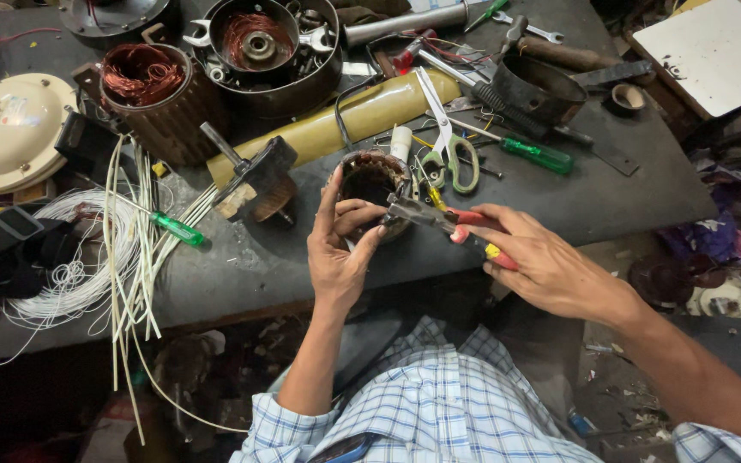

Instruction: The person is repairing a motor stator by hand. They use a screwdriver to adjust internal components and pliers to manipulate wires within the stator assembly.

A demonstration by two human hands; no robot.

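My left hand (338,249) grips a small round motor stator (370,180) with dark windings, held at the near edge of the grey workbench (559,197). In my right hand (542,261) is a pair of pliers with red and yellow handles (465,225). The pliers' metal jaws touch the stator's lower rim, between my left thumb and fingers.
Scissors with green handles (449,146), two green screwdrivers (538,154) (177,229), a yellowish tube (362,116), copper-wound stators (143,81) (255,39), a cream fan cover (6,129), white wire and sleeving (122,257) and a hammer (255,176) crowd the bench. Debris covers the floor at right.
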